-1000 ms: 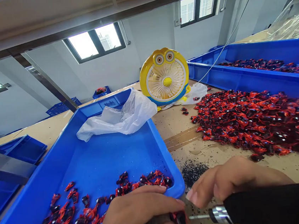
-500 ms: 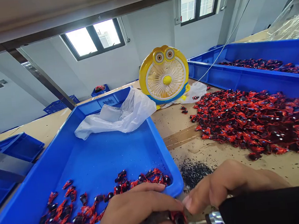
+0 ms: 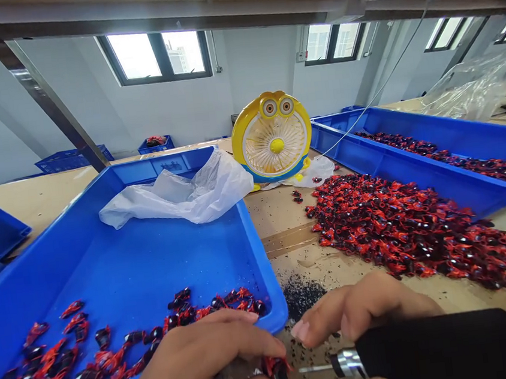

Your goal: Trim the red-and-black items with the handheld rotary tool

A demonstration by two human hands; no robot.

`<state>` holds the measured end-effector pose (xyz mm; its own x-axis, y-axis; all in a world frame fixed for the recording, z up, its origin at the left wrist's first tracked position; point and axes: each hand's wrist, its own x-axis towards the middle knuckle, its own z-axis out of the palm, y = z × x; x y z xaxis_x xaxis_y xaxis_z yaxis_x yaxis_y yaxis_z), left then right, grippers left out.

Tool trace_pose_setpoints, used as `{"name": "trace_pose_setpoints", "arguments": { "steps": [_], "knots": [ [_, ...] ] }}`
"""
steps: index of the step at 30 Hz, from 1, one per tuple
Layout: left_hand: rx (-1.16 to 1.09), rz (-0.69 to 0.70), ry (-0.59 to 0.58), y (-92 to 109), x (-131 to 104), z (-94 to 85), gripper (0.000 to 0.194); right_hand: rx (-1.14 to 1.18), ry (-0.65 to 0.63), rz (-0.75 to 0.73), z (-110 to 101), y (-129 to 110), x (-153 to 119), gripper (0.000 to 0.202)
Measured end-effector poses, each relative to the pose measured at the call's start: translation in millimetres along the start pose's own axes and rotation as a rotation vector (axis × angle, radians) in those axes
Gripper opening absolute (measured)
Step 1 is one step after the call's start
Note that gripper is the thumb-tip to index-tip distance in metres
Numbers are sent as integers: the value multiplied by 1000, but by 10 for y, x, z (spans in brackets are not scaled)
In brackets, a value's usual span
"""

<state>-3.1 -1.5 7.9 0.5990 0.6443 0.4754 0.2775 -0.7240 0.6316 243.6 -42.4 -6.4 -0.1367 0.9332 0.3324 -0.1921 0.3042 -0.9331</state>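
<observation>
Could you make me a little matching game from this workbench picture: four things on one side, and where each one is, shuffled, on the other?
Things:
1. fan
2. white bag
3. black tool
4. loose red pile

Places:
A. in the right hand
B. draped over the left tray's far end
C. on the bare table, right of that tray
D. standing at the back between the trays

Pairs: 1-D, 2-B, 3-A, 4-C

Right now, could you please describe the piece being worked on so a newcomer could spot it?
Start at the big blue tray on the left; just below its near right corner, the left hand pinches one red-and-black piece. Unlike the others, it faces the tool's metal tip.
</observation>
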Motion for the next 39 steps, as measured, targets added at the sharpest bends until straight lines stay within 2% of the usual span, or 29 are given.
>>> {"name": "trace_pose_setpoints", "arguments": {
  "steps": [4, 7, 11, 17, 22, 25, 29, 34, 39],
  "knots": [
    [48, -74, -63, 9, -42, -23, 30, 59, -5, -51, 23, 78, -8, 16],
    [15, -64, -86, 16, -39, -22, 38, 50, -33, -62, 20, 108, -2, 18],
    [-30, -28, -57, 23, -4, -15, 35, 21, -64, -70, -8, 71, 22, 20],
    [9, -26, -65, 52, 14, -32, 34, -24, -40, -53, 12, 30, 9, 23],
    [0, -6, -55, 47, 23, -34, 26, 49, -19, -34, 63, 59, -13, 12],
    [-24, -6, -75, 31, 18, -34, 28, 2, -40, -35, 50, 79, 3, 9],
    [-26, -13, -97, 34, -2, -46, 33, -9, -115, -169, 0, 163, 45, 20],
    [24, -22, -96, 50, -25, -65, 32, -35, -169, -176, -14, 201, 60, 25],
    [-3, -9, -112, 53, 14, -44, 20, -110, -175, -234, -3, 192, 84, 9]
  ]
}}
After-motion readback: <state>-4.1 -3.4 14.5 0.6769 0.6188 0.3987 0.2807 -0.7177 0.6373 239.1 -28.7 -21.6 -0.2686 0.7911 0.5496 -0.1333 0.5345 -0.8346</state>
